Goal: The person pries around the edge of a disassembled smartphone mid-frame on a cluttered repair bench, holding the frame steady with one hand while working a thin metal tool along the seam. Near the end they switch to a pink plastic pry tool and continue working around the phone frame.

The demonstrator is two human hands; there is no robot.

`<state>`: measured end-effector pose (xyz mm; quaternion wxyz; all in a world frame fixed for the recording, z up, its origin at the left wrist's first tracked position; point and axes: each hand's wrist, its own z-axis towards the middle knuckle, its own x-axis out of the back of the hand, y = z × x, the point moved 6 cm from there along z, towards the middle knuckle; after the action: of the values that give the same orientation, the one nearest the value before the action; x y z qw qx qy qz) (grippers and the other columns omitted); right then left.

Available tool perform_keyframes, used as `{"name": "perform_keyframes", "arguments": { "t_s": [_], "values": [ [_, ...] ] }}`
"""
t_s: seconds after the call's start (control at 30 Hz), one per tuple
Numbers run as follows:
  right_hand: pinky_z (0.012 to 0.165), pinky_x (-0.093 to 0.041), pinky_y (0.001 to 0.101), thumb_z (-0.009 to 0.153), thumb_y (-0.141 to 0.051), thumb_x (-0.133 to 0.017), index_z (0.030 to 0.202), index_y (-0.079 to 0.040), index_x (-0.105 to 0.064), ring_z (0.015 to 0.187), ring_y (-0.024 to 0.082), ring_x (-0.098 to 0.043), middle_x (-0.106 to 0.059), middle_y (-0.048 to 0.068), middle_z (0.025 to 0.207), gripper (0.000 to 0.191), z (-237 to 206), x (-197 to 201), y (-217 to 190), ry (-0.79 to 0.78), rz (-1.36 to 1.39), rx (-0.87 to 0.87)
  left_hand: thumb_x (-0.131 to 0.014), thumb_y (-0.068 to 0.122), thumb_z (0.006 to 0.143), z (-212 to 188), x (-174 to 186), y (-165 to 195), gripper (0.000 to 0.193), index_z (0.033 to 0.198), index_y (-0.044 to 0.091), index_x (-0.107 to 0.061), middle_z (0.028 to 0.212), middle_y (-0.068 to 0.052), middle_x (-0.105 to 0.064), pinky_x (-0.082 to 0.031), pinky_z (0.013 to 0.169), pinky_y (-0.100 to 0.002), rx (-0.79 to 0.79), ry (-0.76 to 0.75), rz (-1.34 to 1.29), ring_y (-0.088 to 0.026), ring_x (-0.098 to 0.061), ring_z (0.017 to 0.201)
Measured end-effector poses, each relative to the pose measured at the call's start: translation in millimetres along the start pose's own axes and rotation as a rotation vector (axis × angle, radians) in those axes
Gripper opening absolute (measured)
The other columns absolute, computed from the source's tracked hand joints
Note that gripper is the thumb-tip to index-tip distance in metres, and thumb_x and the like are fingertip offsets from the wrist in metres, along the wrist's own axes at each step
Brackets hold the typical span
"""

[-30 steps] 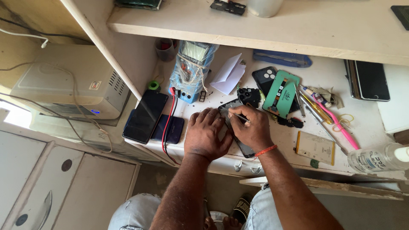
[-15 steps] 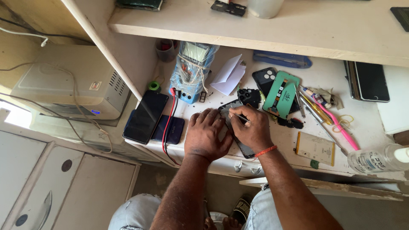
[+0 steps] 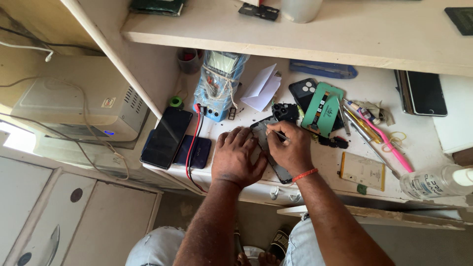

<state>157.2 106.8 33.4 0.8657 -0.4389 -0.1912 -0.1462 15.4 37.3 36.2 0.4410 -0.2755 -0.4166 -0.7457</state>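
Left hand (image 3: pixel 238 156) still flat, fingers spread, pinning the opened phone (image 3: pixel 268 148) near the table's (image 3: pixel 325 167) front edge. Right hand (image 3: pixel 290 148) still pinches a thin tool (image 3: pixel 277 133) on it. No shift since a second ago: same spot being worked.

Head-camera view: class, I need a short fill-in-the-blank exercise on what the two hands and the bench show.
1. The right hand holds a thin ____ over the opened phone.
2. The left hand rests on the phone's ____ side.
3. The right wrist wears an ____ band.

Missing words: tool; left; orange
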Motion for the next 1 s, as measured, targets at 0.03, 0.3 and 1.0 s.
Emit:
{"name": "perform_keyframes", "arguments": {
  "t_s": [0.03, 0.3, 1.0],
  "values": [
    [0.075, -0.06, 0.031, 0.088, -0.003, -0.07, 0.093, -0.004, -0.072, 0.085, 0.021, -0.078, -0.078, 0.011, 0.091, 0.005, 0, 0, -1, 0.011, 0.001, 0.028, -0.072, 0.037, 0.079, 0, 0, 0, 0.046, 0.113, 0.006, -0.073, 0.133, -0.016, -0.066, -0.039, 0.11, -0.051, -0.002, 0.001, 0.001, -0.035, -0.056, 0.13],
    [0.069, -0.06, 0.0303, 0.088, -0.006, -0.072, 0.094, -0.004, -0.074, 0.08, 0.019, -0.078, -0.079, 0.011, 0.089, 0.007, 0, 1, 8, 0.018, -0.006, -0.125, -0.072, 0.037, 0.08, 0, 0, 0, 0.042, 0.11, 0.006, -0.073, 0.132, -0.017, -0.066, -0.039, 0.109, -0.051, -0.004, 0.01, -0.002, -0.035, -0.057, 0.129],
    [0.066, -0.06, 0.0297, 0.087, -0.002, -0.068, 0.098, -0.004, -0.075, 0.084, 0.017, -0.078, -0.08, 0.01, 0.094, 0.013, -2, -6, 13, -0.094, 0.066, -0.069, -0.074, 0.038, 0.076, 1, 1, 1, 0.047, 0.11, 0.006, -0.074, 0.132, -0.017, -0.066, -0.039, 0.108, -0.051, -0.009, 0.0, 0.017, -0.035, -0.057, 0.128]
  ]
}}
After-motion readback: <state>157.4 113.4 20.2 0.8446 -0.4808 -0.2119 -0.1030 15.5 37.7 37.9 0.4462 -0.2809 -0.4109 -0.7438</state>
